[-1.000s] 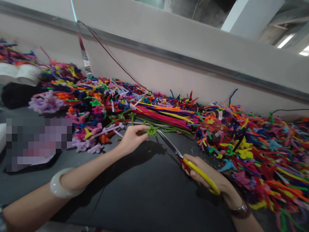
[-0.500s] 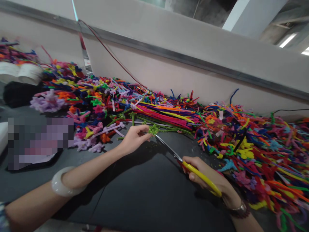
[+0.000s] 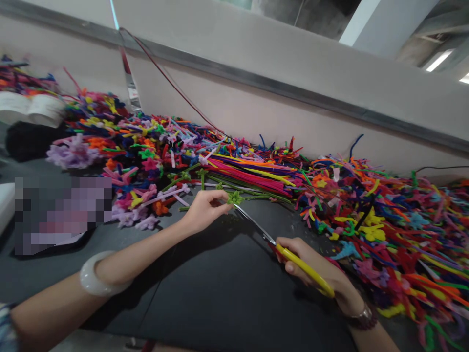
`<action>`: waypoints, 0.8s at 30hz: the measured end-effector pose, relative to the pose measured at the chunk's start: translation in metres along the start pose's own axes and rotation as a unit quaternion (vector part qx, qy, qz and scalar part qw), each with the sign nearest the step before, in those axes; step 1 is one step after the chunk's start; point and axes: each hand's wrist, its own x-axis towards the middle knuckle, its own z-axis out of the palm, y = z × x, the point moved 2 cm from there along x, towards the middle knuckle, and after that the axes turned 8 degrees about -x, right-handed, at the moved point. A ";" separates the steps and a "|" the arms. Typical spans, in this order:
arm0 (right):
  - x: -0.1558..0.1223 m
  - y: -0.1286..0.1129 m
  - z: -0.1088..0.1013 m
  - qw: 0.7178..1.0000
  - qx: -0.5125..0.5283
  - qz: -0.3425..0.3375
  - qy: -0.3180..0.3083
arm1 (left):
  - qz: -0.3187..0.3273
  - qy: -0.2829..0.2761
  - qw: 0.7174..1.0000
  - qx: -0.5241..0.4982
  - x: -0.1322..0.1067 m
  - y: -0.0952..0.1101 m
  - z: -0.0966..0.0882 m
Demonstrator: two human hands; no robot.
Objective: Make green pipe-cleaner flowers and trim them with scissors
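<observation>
Between the thumb and fingers of my left hand (image 3: 205,210) is pinched a green pipe-cleaner flower (image 3: 235,197), held above the dark table. My right hand (image 3: 306,266) is closed around the yellow handles of a pair of scissors (image 3: 306,268). The blades point up and left, nearly closed, with their tips at the flower's lower edge. Whether the tips touch the fuzz or cut it, I cannot tell. Behind my left hand lie green pipe-cleaner stems (image 3: 202,180). Tiny green bits dot the table below the flower.
A bundle of long pipe cleaners (image 3: 252,175) lies behind my hands. Heaps of colourful pipe-cleaner pieces spread to the left (image 3: 146,154) and right (image 3: 388,234). A blurred-out flat object (image 3: 62,215) lies at left, near white rolls (image 3: 46,110). A pale partition (image 3: 234,83) borders the dark table (image 3: 220,293).
The flower and my left hand have shifted very slightly right. My right hand and the scissors stay almost where they were, with both grips the same.
</observation>
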 end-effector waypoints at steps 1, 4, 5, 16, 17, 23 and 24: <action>0.000 0.000 0.000 1.000 0.002 0.002 -0.001 | 0.002 0.001 1.000 0.001 0.000 0.000 0.000; 0.000 0.000 0.000 1.000 0.004 0.008 -0.003 | 0.006 0.003 1.000 0.003 0.000 -0.002 0.000; 0.000 0.001 0.001 1.000 0.005 0.009 -0.003 | 0.008 0.004 1.000 0.005 0.000 -0.002 0.000; 0.002 0.004 0.003 0.999 -0.034 0.018 0.011 | 0.020 0.007 1.000 0.016 0.000 -0.002 -0.001; 0.003 0.005 0.004 0.999 -0.038 0.016 0.011 | 0.021 0.007 1.000 0.014 0.000 -0.002 -0.001; 0.000 0.003 0.002 0.998 -0.053 -0.008 0.014 | 0.011 0.009 1.000 0.004 0.000 -0.002 0.000; -0.001 0.002 0.001 0.998 -0.055 -0.012 0.020 | 0.008 0.010 1.000 0.008 0.000 -0.002 -0.001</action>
